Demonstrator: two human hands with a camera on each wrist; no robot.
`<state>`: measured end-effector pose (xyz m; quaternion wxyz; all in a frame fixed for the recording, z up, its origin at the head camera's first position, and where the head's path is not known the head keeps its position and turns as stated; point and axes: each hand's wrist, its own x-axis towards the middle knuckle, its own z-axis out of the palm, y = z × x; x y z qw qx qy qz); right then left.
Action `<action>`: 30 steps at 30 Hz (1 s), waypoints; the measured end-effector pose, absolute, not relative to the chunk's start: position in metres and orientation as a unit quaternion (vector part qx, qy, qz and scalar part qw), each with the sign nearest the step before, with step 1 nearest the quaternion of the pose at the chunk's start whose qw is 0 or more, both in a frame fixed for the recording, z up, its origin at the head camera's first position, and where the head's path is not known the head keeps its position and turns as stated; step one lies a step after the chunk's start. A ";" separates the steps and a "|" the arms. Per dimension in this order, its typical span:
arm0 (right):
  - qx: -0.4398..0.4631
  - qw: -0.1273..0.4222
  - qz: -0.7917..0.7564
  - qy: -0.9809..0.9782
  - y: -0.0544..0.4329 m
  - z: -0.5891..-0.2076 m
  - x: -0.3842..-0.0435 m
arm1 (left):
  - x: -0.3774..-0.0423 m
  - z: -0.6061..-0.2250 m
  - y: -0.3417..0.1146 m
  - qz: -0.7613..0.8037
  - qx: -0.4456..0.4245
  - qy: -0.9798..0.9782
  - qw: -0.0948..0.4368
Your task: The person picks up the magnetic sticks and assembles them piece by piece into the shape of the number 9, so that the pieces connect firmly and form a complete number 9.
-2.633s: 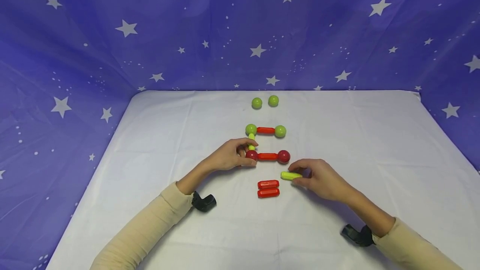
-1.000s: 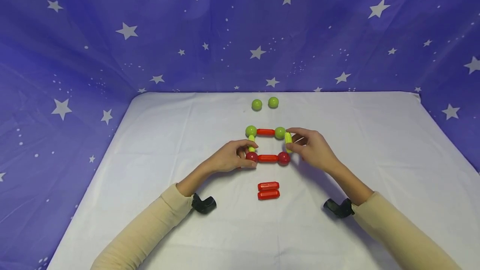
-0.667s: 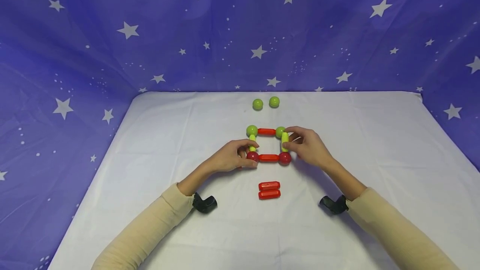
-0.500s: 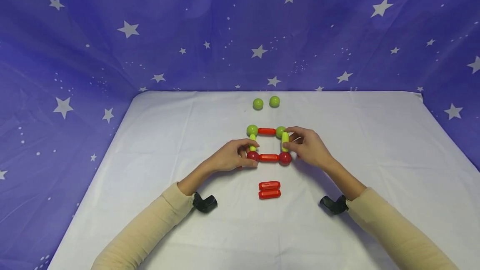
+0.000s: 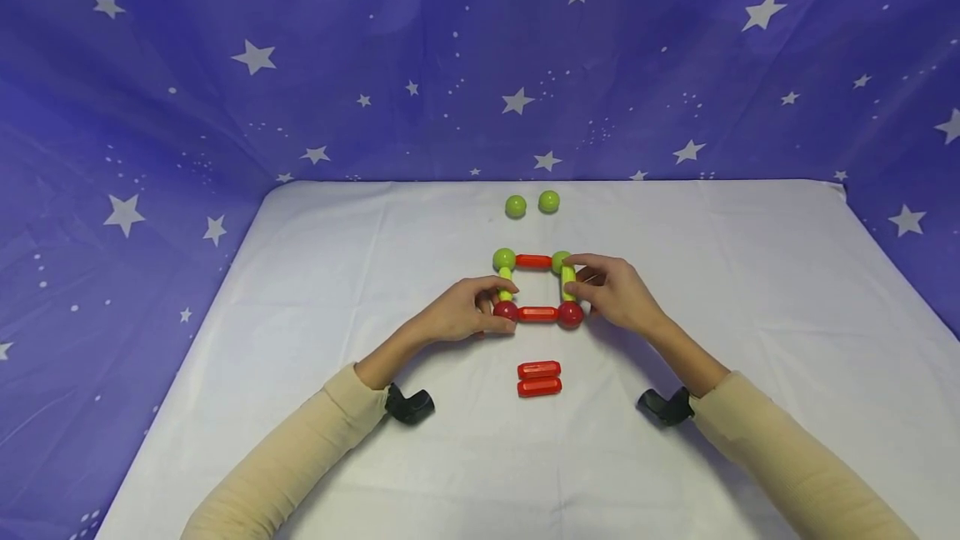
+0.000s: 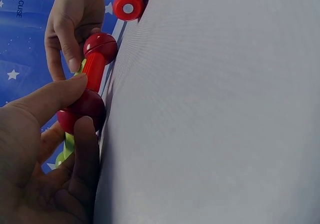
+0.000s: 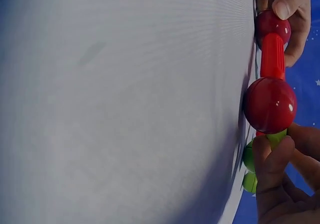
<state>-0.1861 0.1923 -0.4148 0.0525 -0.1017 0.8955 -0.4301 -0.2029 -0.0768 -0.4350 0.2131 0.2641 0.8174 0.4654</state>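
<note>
Just moved right yellow rod (image 5: 567, 282) away from the near edge of the table (image 5: 750, 440), then slightly toward the left edge, into the gap between right green ball (image 5: 559, 262) and right red ball (image 5: 570, 314). Looks to fill the fourth side of the square frame (image 5: 537, 314); can't tell about full joining. Keeping it pinched between thumb and fingers of right hand (image 5: 618, 294). Still gripping left red ball (image 5: 507, 312) in left hand (image 5: 460, 311), probably for steadying. Leaving loose red rods (image 5: 539, 387) nearer the near edge, loose green balls (image 5: 515, 206) by the far edge.
</note>
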 end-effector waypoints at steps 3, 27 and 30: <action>-0.100 0.060 -0.433 0.894 0.192 -0.415 -0.187 | -0.202 -0.435 -0.077 0.466 0.263 0.817 0.213; -0.096 0.095 -0.437 0.889 0.190 -0.417 -0.190 | -0.203 -0.435 -0.078 0.472 0.264 0.815 0.210; -0.096 0.097 -0.438 0.888 0.190 -0.418 -0.191 | -0.203 -0.435 -0.078 0.474 0.266 0.812 0.212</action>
